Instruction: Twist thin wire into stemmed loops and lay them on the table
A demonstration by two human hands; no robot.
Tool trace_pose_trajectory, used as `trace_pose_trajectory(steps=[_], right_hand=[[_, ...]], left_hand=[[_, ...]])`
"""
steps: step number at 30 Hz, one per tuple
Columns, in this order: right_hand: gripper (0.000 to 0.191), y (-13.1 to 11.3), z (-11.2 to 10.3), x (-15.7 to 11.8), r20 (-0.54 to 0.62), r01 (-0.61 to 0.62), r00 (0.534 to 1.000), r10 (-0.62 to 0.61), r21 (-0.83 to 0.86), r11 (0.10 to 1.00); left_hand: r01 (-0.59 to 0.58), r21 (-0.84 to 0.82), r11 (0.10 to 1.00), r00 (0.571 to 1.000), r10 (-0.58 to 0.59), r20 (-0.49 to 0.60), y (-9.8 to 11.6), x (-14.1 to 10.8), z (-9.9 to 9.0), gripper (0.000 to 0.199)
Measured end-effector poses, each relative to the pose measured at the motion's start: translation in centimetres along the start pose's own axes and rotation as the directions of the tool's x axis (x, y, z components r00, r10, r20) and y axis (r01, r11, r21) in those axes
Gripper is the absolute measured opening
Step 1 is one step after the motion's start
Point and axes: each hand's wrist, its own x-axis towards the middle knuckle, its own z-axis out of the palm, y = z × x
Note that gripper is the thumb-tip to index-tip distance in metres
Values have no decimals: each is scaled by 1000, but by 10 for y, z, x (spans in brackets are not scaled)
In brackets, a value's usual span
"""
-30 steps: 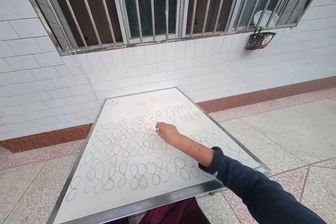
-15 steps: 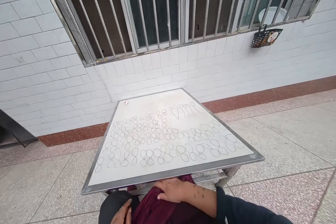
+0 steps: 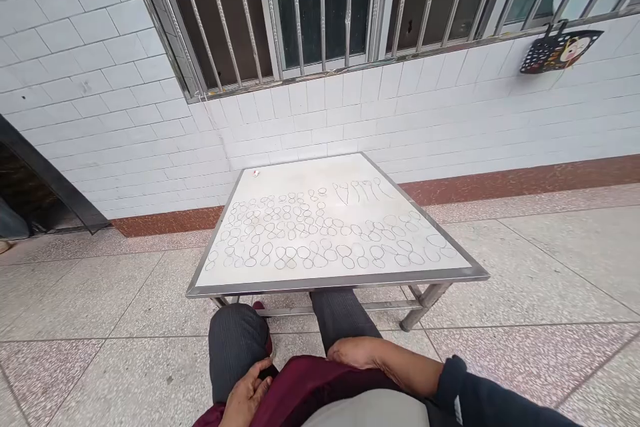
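Note:
My left hand (image 3: pixel 247 395) rests on my left thigh beside the maroon garment (image 3: pixel 305 380) on my lap, its thumb and fingers loosely apart with nothing visible between them. Against my right thigh lies my right hand (image 3: pixel 354 351), at the garment's edge; its fingers are bent down out of sight. Both hands are below the near edge of a white-topped table (image 3: pixel 300 170) with a grey metal rim. Rows of thin dark loops (image 3: pixel 285 257), many paired like figure eights, cover much of its top. Several loops with long tails (image 3: pixel 363 191) are toward the back right.
A small white-and-red item (image 3: pixel 256 173) sits at the table's back left corner. Behind stands a white tiled wall (image 3: pixel 300 127) with a barred window (image 3: pixel 325 13). A patterned bag (image 3: pixel 560 52) hangs from the bars. Metal table legs (image 3: pixel 425 303) stand on the speckled floor (image 3: pixel 525 267).
My right hand has drawn back from the table's edge toward my body, and its fingers are now hidden. My view has shifted, showing more of my legs and lap.

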Motion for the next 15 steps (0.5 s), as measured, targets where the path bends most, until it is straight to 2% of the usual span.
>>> trace_pose_trajectory(steps=[2, 5, 8, 10, 11, 13, 15], right_hand=[[23, -2, 1, -3, -9, -2, 1000, 2, -61, 998], [27, -9, 0, -3, -98, -42, 995, 27, -160, 986], [27, -11, -4, -7, -185, -63, 982, 21, -224, 973], [27, -9, -7, -9, -270, -42, 962, -35, -274, 961], [27, -8, -9, -9, -320, -17, 944, -85, -303, 953], [27, -3, -9, -6, -389, 59, 897, -210, -366, 929], [24, 4, -7, 2, -389, 136, 868, -308, -410, 902]], left_hand=[[33, 5, 999, 998, -33, -53, -3, 1, 1, 42], [44, 68, 997, 993, -37, -113, -7, 6, 3, 40], [-12, 153, 988, 976, 45, -212, -7, 11, -1, 41], [-65, 235, 970, 955, 129, -268, 4, 14, -10, 41], [-92, 284, 954, 948, 172, -268, 14, 17, -16, 40], [-147, 385, 911, 954, 233, -189, 39, 29, -28, 38], [-196, 464, 864, 972, 233, -23, 66, 48, -36, 39]])
